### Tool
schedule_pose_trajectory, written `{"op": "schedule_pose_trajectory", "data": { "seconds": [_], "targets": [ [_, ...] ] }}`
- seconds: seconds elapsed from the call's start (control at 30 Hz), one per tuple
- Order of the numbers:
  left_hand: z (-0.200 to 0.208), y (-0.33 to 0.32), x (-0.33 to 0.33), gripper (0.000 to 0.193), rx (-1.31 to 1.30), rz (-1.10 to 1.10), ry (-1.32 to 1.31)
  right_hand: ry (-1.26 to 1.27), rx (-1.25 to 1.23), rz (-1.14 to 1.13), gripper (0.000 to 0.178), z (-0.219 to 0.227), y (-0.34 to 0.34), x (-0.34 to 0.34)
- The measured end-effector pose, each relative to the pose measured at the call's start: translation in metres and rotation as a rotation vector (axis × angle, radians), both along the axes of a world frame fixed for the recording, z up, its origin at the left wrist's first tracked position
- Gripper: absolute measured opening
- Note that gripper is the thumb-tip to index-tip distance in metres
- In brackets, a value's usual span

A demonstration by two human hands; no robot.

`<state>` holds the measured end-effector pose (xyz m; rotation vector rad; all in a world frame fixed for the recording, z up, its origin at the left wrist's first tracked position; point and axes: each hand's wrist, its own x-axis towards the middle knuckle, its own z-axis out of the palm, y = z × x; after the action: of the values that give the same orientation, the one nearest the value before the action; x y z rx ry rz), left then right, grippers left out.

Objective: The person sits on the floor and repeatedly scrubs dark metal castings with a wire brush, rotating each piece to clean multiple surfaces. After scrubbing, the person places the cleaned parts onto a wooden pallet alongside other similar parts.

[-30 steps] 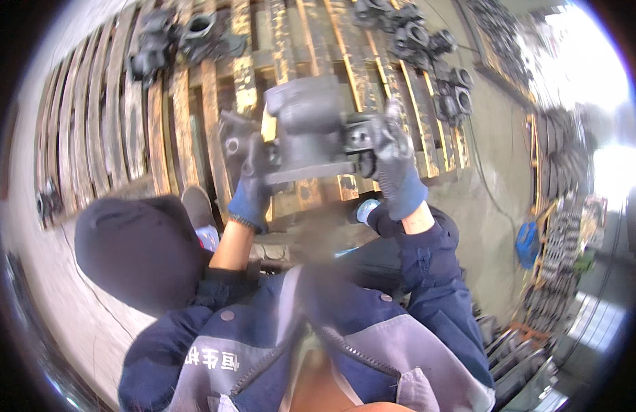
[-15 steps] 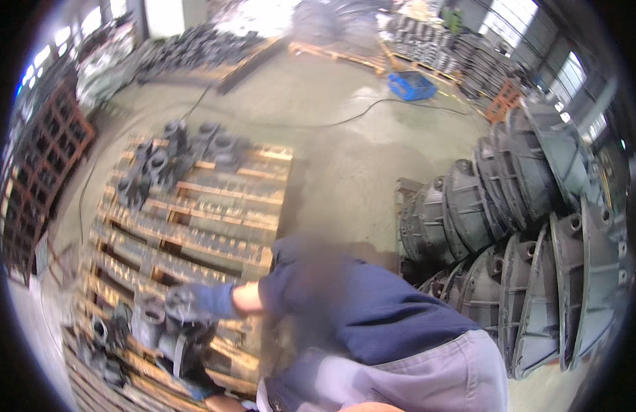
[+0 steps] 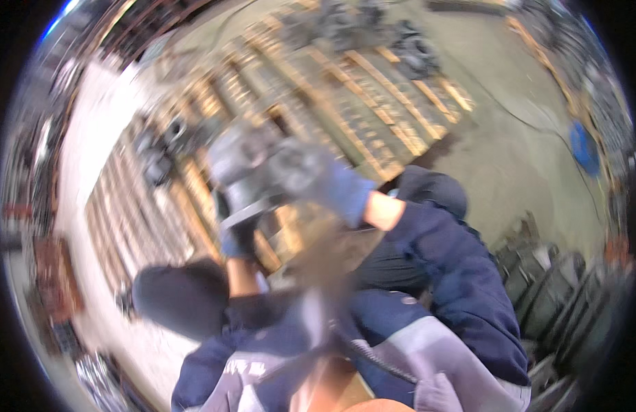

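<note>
In front of my body, above a wooden pallet point(image 3: 390, 161), I hold a grey metal casting point(image 3: 239, 165) with a round opening and a flat flange. My left hand point(image 3: 239, 233), in a dark glove with a blue cuff, is closed at the flange's lower side. On the other side, my right hand point(image 3: 325, 180), in a blue and grey glove, grips the casting; motion blurs its fingers. Similar castings point(image 3: 160, 154) rest on the pallet's near left part, and several more castings point(image 3: 414, 55) stand at its far end.
Large dark ribbed castings point(image 3: 558, 295) stand in a row to the right. A blue crate point(image 3: 584, 147) and a cable point(image 3: 531, 125) lie on the floor at the far right. Reddish-brown racks point(image 3: 57, 275) stand at the left. My knees flank the pallet's near edge.
My view has swung left, bringing the pallet to the middle. The casting has come up off the pallet area between both hands, nearer to my body.
</note>
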<state>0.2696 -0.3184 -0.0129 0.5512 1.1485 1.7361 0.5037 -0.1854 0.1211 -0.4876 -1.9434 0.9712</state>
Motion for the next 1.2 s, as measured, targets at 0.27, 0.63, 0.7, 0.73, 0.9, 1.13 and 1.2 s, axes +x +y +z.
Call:
{"op": "schedule_pose_trajectory", "data": {
  "seconds": [0.27,0.63,0.7,0.73,0.9,1.13,1.2],
  "targets": [
    [0.020,0.010,0.037,0.040,0.064,-0.002,-0.101,-0.113,-0.040,0.124,0.043,0.025,-0.031,-0.008],
    [0.043,0.002,0.076,0.049,-0.172,0.069,-0.538,-0.039,-0.055,0.306,0.047,0.026,-0.054,-0.008],
    [0.046,0.000,0.077,0.050,-0.187,0.073,-0.558,-0.001,-0.030,0.308,0.043,0.025,-0.056,-0.010],
    [0.047,0.000,0.078,0.051,-0.194,0.076,-0.569,0.012,-0.033,0.305,0.041,0.025,-0.058,-0.011],
    [0.045,0.003,0.080,0.055,-0.199,0.080,-0.596,0.006,-0.046,0.318,0.036,0.024,-0.061,-0.013],
    [0.039,0.028,0.070,0.061,-0.133,0.036,-0.578,-0.058,-0.037,0.063,0.020,0.032,-0.032,-0.013],
    [0.041,0.029,0.068,0.063,-0.135,0.029,-0.609,-0.134,-0.406,0.008,0.019,0.033,-0.017,-0.012]
  ]
}}
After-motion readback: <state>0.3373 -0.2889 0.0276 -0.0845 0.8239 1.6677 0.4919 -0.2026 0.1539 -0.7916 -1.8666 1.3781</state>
